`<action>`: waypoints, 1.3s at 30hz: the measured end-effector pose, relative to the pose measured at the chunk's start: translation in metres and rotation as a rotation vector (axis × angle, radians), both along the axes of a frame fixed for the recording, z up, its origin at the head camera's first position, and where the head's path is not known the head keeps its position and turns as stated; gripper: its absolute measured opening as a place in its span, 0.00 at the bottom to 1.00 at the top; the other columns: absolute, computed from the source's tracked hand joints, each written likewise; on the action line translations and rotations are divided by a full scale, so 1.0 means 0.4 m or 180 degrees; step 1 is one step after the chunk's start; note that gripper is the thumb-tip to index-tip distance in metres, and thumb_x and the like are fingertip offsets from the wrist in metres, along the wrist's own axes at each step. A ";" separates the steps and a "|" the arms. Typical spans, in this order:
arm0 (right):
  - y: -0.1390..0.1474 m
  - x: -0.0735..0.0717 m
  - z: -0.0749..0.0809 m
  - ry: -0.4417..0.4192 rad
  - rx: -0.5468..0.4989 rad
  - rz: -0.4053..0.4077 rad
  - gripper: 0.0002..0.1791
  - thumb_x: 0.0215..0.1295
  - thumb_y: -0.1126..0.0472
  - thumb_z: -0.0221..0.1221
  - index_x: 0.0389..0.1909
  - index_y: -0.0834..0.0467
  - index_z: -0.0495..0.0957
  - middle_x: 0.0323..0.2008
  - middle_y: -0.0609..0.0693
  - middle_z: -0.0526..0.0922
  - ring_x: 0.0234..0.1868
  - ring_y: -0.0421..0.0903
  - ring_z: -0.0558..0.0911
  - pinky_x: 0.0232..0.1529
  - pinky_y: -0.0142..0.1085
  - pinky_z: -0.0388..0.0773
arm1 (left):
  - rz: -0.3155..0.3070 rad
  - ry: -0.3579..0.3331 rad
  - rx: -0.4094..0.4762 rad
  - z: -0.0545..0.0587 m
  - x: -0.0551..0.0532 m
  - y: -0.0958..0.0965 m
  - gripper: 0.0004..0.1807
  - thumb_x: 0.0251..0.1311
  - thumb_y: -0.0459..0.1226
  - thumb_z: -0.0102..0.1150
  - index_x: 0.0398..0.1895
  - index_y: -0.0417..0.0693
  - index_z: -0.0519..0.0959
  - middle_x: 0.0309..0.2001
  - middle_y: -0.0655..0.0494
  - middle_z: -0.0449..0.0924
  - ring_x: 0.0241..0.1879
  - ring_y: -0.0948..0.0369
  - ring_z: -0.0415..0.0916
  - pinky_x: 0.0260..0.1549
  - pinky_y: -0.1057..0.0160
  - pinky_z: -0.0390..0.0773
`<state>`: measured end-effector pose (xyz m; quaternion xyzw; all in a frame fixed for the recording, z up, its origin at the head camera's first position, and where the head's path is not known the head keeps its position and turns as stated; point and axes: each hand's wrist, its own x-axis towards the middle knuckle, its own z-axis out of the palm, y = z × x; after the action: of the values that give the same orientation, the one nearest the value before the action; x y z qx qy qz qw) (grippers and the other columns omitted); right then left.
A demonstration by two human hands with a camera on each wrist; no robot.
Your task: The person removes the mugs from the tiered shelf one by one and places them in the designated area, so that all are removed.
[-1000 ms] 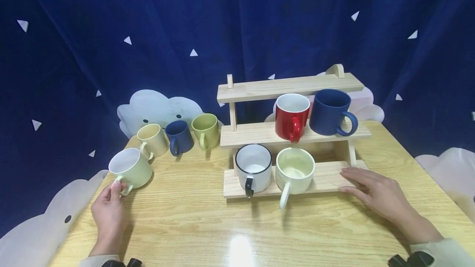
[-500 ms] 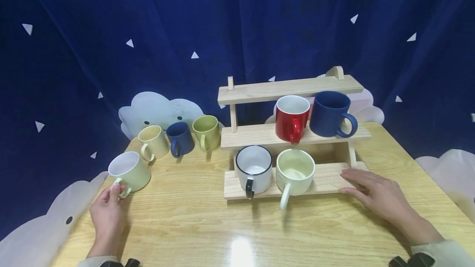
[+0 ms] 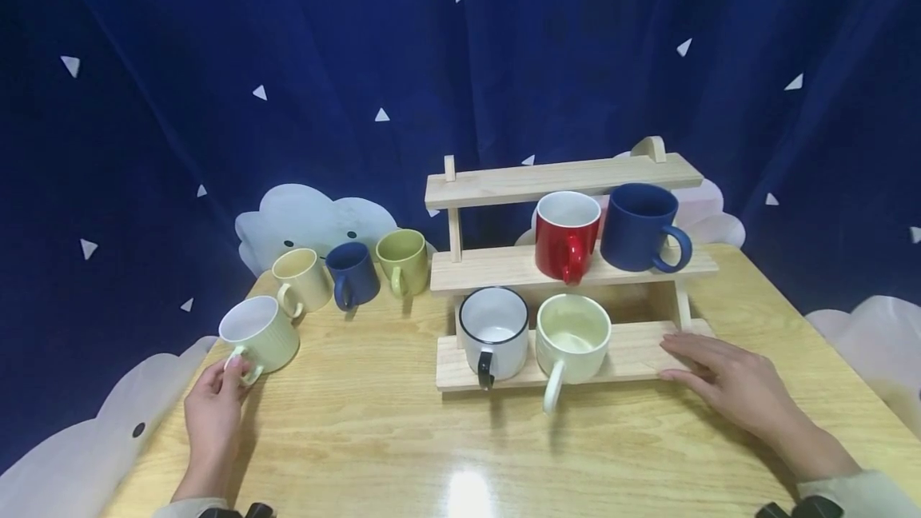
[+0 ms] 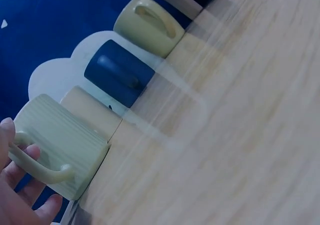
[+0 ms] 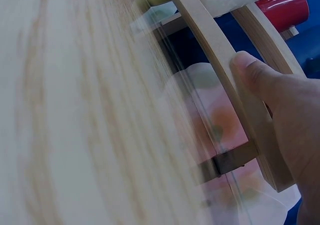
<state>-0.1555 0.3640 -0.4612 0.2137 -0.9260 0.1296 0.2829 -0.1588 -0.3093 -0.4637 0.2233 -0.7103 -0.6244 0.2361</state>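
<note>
At the left of the table, my left hand (image 3: pixel 216 410) pinches the handle of a pale green ribbed mug (image 3: pixel 272 342) between thumb and fingers. The mug stands upright on the table, as the left wrist view shows too. My right hand (image 3: pixel 741 382) rests on the right end of the bottom board of a wooden tiered shelf (image 3: pixel 647 350), fingers extended over the top and thumb at the front edge. That board carries a white mug with a black rim (image 3: pixel 496 334) and a pale yellow-green mug (image 3: pixel 573 338). A red mug (image 3: pixel 564 238) and a large blue mug (image 3: pixel 636 230) sit on the middle board.
Behind the held mug stand a cream mug (image 3: pixel 305 282), a small blue mug (image 3: pixel 354 278) and an olive green mug (image 3: pixel 404 258) in a row. The top board (image 3: pixel 561 182) spans the back. A dark blue curtain (image 3: pixel 345 46) hangs behind the table (image 3: pixel 360 438).
The head view tilts up a little, so everything sits slightly lower. My left hand keeps its pinch on the mug's handle, and my right hand stays on the shelf.
</note>
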 end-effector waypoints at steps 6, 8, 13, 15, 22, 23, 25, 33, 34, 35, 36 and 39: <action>-0.004 0.003 -0.001 0.0045 0.0007 0.0002 0.30 0.40 0.47 0.76 0.50 0.47 0.84 0.50 0.50 0.84 0.47 0.57 0.83 0.41 0.54 0.77 | 0.0142 -0.0224 -0.0649 0.001 0.008 0.001 0.23 0.70 0.50 0.52 0.56 0.40 0.75 0.31 0.80 0.78 0.37 0.76 0.73 0.36 0.80 0.70; -0.004 0.003 -0.001 0.0053 0.0017 0.0002 0.30 0.40 0.47 0.76 0.50 0.47 0.84 0.50 0.50 0.84 0.47 0.57 0.83 0.41 0.54 0.78 | 0.0197 -0.0268 -0.0866 0.003 0.010 0.002 0.26 0.71 0.51 0.51 0.58 0.39 0.74 0.37 0.71 0.81 0.41 0.73 0.73 0.39 0.77 0.69; -0.005 0.003 0.001 0.0064 0.0019 0.0008 0.30 0.40 0.47 0.76 0.49 0.48 0.84 0.50 0.50 0.85 0.47 0.57 0.83 0.40 0.54 0.78 | 0.0385 -0.0100 -0.1201 0.012 0.013 0.004 0.27 0.73 0.50 0.47 0.61 0.37 0.73 0.55 0.41 0.77 0.56 0.55 0.72 0.55 0.61 0.71; -0.006 0.002 0.003 0.0063 0.0014 0.0004 0.30 0.40 0.47 0.76 0.49 0.48 0.84 0.50 0.50 0.84 0.47 0.57 0.83 0.41 0.54 0.77 | 0.0455 0.0088 -0.1304 0.021 0.015 0.012 0.25 0.73 0.48 0.48 0.60 0.36 0.73 0.56 0.40 0.75 0.58 0.54 0.70 0.59 0.60 0.69; -0.006 0.000 0.004 0.0065 0.0010 0.0014 0.29 0.41 0.47 0.76 0.49 0.48 0.84 0.50 0.51 0.84 0.48 0.57 0.83 0.40 0.55 0.77 | 0.0338 0.0662 -0.1843 0.067 0.023 0.083 0.17 0.71 0.39 0.54 0.52 0.34 0.78 0.51 0.42 0.76 0.53 0.55 0.68 0.52 0.70 0.64; -0.005 0.000 0.003 0.0064 0.0006 0.0015 0.30 0.41 0.47 0.76 0.49 0.48 0.84 0.50 0.51 0.84 0.48 0.57 0.83 0.40 0.55 0.77 | 0.0282 0.0692 -0.1890 0.073 0.024 0.095 0.16 0.70 0.38 0.55 0.52 0.35 0.78 0.51 0.41 0.76 0.53 0.53 0.69 0.53 0.67 0.64; -0.005 0.001 0.001 0.0057 0.0000 0.0013 0.29 0.42 0.47 0.76 0.50 0.48 0.84 0.50 0.51 0.84 0.48 0.58 0.83 0.40 0.55 0.77 | 0.0163 0.0739 -0.1936 0.084 0.026 0.117 0.15 0.69 0.37 0.57 0.52 0.36 0.78 0.50 0.40 0.76 0.54 0.49 0.69 0.55 0.60 0.65; -0.002 0.006 -0.008 0.0037 -0.0014 -0.0004 0.30 0.41 0.46 0.75 0.50 0.47 0.84 0.50 0.51 0.84 0.47 0.58 0.83 0.39 0.56 0.76 | -0.0436 0.0793 -0.1929 0.100 0.045 0.207 0.14 0.68 0.36 0.58 0.53 0.37 0.77 0.53 0.42 0.76 0.57 0.49 0.69 0.56 0.54 0.66; -0.002 0.005 -0.009 0.0029 -0.0012 -0.0005 0.30 0.41 0.45 0.75 0.50 0.46 0.84 0.50 0.51 0.84 0.47 0.58 0.83 0.39 0.57 0.76 | -0.0525 0.0814 -0.1925 0.098 0.046 0.219 0.14 0.68 0.35 0.58 0.53 0.37 0.78 0.53 0.43 0.76 0.57 0.51 0.70 0.56 0.59 0.66; -0.002 0.006 -0.009 0.0014 -0.0017 -0.0004 0.30 0.42 0.45 0.75 0.50 0.47 0.84 0.51 0.51 0.84 0.48 0.58 0.83 0.40 0.57 0.76 | -0.0614 0.0842 -0.1913 0.097 0.046 0.232 0.14 0.67 0.34 0.58 0.53 0.37 0.78 0.53 0.43 0.77 0.56 0.53 0.70 0.56 0.64 0.65; -0.002 0.006 -0.008 -0.0002 -0.0014 -0.0013 0.30 0.42 0.45 0.75 0.51 0.46 0.84 0.51 0.51 0.84 0.48 0.58 0.83 0.40 0.57 0.76 | -0.0693 0.0864 -0.1906 0.096 0.045 0.244 0.14 0.67 0.34 0.59 0.53 0.37 0.78 0.53 0.45 0.77 0.56 0.55 0.70 0.55 0.69 0.64; -0.002 0.003 -0.006 -0.0047 -0.0009 -0.0031 0.30 0.44 0.44 0.74 0.52 0.46 0.83 0.51 0.52 0.84 0.48 0.59 0.82 0.40 0.59 0.75 | -0.0911 0.0977 -0.1924 0.097 0.038 0.278 0.13 0.65 0.32 0.60 0.52 0.38 0.78 0.52 0.46 0.78 0.55 0.59 0.70 0.54 0.75 0.63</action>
<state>-0.1544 0.3631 -0.4636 0.2077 -0.9290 0.1310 0.2770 -0.1435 -0.1980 -0.4249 -0.0545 -0.8430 -0.4393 0.3055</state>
